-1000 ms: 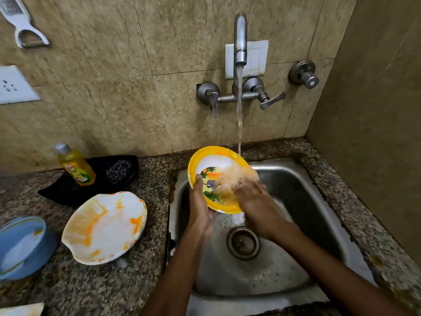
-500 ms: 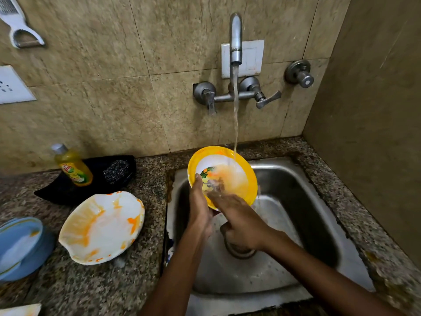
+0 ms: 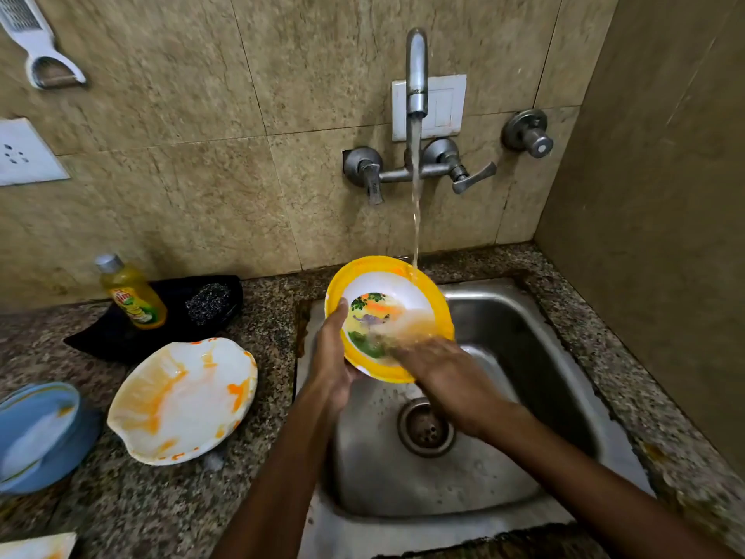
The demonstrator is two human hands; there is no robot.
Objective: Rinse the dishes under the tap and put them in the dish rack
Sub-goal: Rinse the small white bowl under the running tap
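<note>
Forearms reach in from six o'clock over the sink. Left hand clamps its grip on the yellow bowl at the nine o'clock rim, thumb inside. Right hand lies flat-fingered, blurred, on the bowl's inside. At twelve o'clock the tap pours onto the tilted bowl. At nine o'clock a stained white plate rests on the counter.

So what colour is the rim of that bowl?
Yellow, on the bowl in the head view.
</note>
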